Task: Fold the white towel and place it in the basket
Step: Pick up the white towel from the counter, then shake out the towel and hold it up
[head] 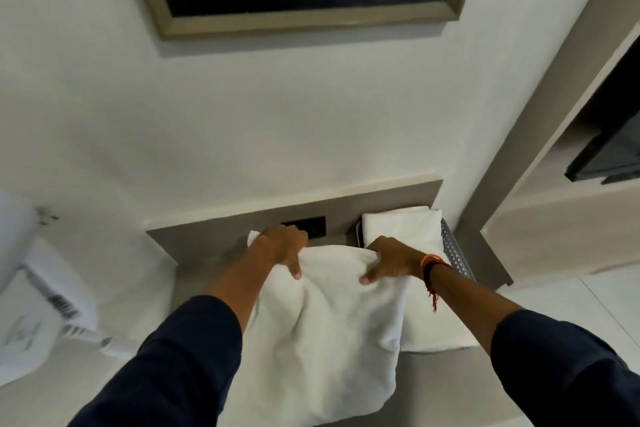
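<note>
A pale wall (242,114) fills most of the room ahead, with a dark picture in a dull gold frame (311,22) at twelve o'clock. At three o'clock a beige cabinet (540,218) opens onto a shelf holding something black. Below the wall runs a grey counter (194,274) with a raised back ledge. On it lies the white towel (329,340), rumpled and partly folded, at six o'clock. At one o'clock of the towel, a perforated grey basket (457,253) holds another folded white cloth (401,225). The left hand (282,246) and right hand (391,260) each pinch the towel's far edge, thumbs on top, fingers curled under.
</note>
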